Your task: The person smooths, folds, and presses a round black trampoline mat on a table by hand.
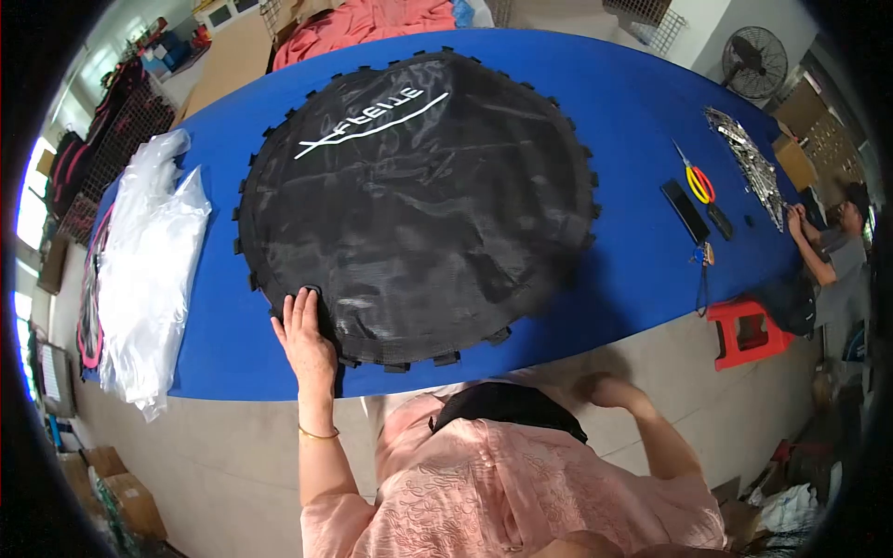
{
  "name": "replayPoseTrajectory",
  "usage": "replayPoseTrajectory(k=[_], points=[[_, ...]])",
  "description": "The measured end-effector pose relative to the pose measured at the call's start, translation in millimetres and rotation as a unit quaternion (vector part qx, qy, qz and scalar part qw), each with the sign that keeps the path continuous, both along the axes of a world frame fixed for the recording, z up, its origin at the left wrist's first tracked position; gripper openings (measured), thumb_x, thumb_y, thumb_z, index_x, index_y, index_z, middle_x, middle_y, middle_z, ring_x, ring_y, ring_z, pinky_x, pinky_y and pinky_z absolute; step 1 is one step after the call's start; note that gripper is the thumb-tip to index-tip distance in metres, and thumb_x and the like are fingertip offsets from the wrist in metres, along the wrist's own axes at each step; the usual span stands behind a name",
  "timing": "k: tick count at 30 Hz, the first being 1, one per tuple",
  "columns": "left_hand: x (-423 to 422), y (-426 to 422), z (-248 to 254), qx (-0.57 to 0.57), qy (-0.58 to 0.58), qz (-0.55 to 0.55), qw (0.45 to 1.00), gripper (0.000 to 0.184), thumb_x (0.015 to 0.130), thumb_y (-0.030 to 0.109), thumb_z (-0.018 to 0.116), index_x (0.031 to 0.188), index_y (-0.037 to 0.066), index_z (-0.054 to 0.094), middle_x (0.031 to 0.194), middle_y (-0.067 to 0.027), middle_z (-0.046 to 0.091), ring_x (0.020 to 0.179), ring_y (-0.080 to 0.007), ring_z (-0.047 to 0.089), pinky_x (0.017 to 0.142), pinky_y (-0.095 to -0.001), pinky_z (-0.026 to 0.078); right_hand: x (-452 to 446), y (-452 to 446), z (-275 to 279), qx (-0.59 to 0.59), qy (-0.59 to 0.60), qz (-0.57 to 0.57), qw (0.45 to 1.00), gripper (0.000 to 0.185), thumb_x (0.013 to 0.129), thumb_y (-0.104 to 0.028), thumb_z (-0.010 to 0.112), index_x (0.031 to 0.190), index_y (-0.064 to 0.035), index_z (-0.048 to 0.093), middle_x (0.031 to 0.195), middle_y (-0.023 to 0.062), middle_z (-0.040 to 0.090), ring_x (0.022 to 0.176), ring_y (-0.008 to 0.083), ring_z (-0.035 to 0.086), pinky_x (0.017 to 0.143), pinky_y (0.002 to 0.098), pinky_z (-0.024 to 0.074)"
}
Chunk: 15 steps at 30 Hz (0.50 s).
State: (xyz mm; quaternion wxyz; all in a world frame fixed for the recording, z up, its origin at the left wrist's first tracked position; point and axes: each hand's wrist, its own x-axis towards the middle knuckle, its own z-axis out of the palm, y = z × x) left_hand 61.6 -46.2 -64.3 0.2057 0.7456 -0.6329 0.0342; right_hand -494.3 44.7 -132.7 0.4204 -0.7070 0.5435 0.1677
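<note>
A large round black mat (419,214) with white lettering near its far edge and short black tabs around its rim lies flat on the blue table (633,112). My left hand (302,335) rests on the mat's near-left edge, palm down, its fingers stretched out and holding nothing. Off the table's near edge, low beside my body, my right hand (605,391) hangs; it is blurred and its fingers cannot be made out. The mat's near-right part lies in shadow.
Clear plastic bags (153,260) lie at the left end. On the right are yellow-red scissors (698,184), a black phone (685,212), keys (703,254) and a pile of metal pieces (752,167). A red stool (747,333) and another person (833,246) are at the right.
</note>
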Motion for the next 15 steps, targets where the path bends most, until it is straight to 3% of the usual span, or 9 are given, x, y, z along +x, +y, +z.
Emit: replayPoseTrajectory(k=[1, 3, 5, 7, 9, 10, 13, 15], points=[[0, 0, 2, 0.005, 0.004, 0.001, 1.0, 0.069, 0.084, -0.013, 0.051, 0.148, 0.01, 0.059, 0.157, -0.0058, 0.055, 0.153, -0.0309, 0.041, 0.13, -0.0578, 0.018, 3, 4, -33, -0.031, 0.048, -0.004, 0.998, 0.034, 0.102, -0.021, 0.056, 0.129, -0.0103, 0.073, 0.124, 0.0153, 0.075, 0.114, 0.0321, 0.07, 0.101, 0.042, 0.0533], [-1, -1, 2, 0.006, 0.008, 0.0, 1.0, 0.069, 0.083, -0.014, 0.051, 0.148, 0.01, 0.059, 0.157, -0.0058, 0.056, 0.153, -0.0307, 0.041, 0.13, -0.0575, 0.018, 1, 17, -101, -0.099, -0.056, -0.032, 0.993, 0.036, 0.099, -0.017, 0.057, 0.131, -0.0067, 0.071, 0.135, 0.0182, 0.07, 0.126, 0.0337, 0.064, 0.111, 0.0417, 0.0471], [1, 0, 2, 0.005, 0.0, -0.001, 1.0, 0.07, 0.083, -0.014, 0.05, 0.148, 0.01, 0.059, 0.156, -0.0058, 0.056, 0.153, -0.0302, 0.041, 0.13, -0.0571, 0.018, 15, 15, -130, -0.065, -0.056, -0.075, 0.994, 0.042, 0.101, -0.02, 0.056, 0.14, -0.0077, 0.065, 0.144, 0.0179, 0.063, 0.134, 0.034, 0.058, 0.113, 0.0433, 0.0453], [-2, 1, 8, 0.008, 0.0, -0.002, 1.0, 0.07, 0.083, -0.014, 0.051, 0.148, 0.009, 0.059, 0.156, -0.0059, 0.056, 0.153, -0.0301, 0.04, 0.13, -0.0572, 0.018, 38, 12, -126, -0.029, -0.058, -0.116, 0.991, 0.048, 0.103, -0.024, 0.055, 0.149, -0.0087, 0.059, 0.153, 0.0175, 0.056, 0.141, 0.0342, 0.052, 0.115, 0.0449, 0.0434], [-2, 0, 8, 0.012, 0.004, -0.005, 1.0, 0.07, 0.083, -0.014, 0.051, 0.148, 0.009, 0.059, 0.156, -0.006, 0.056, 0.153, -0.0301, 0.04, 0.13, -0.0573, 0.018, 47, 7, -106, 0.024, -0.151, -0.23, 0.961, 0.051, 0.1, -0.017, 0.057, 0.15, -0.0048, 0.057, 0.151, 0.021, 0.057, 0.142, 0.0377, 0.051, 0.116, 0.0466, 0.043], [0, 0, 4, 0.007, 0.004, -0.005, 1.0, 0.07, 0.082, -0.014, 0.051, 0.148, 0.009, 0.059, 0.156, -0.0061, 0.056, 0.153, -0.0303, 0.04, 0.13, -0.0576, 0.018, 42, 9, -120, 0.024, -0.149, -0.233, 0.961, 0.051, 0.1, -0.017, 0.057, 0.15, -0.0048, 0.057, 0.151, 0.021, 0.057, 0.142, 0.0377, 0.051, 0.116, 0.0466, 0.043], [3, 1, -1, 0.003, 0.006, -0.01, 1.0, 0.07, 0.082, -0.014, 0.051, 0.147, 0.01, 0.059, 0.156, -0.0062, 0.056, 0.153, -0.0305, 0.041, 0.13, -0.0583, 0.018, 28, 10, -141, -0.046, -0.177, -0.174, 0.968, 0.053, 0.096, -0.015, 0.06, 0.147, -0.0035, 0.059, 0.152, 0.0213, 0.057, 0.138, 0.0377, 0.054, 0.115, 0.0454, 0.0435], [5, 1, -3, -0.004, 0.007, -0.011, 1.0, 0.071, 0.081, -0.014, 0.05, 0.147, 0.01, 0.059, 0.156, -0.0062, 0.056, 0.153, -0.0305, 0.041, 0.13, -0.059, 0.017, 12, -3, -137, -0.124, -0.119, 0.058, 0.983, 0.05, 0.094, -0.015, 0.059, 0.143, -0.0039, 0.064, 0.148, 0.0214, 0.06, 0.134, 0.0369, 0.058, 0.112, 0.043, 0.0448]])
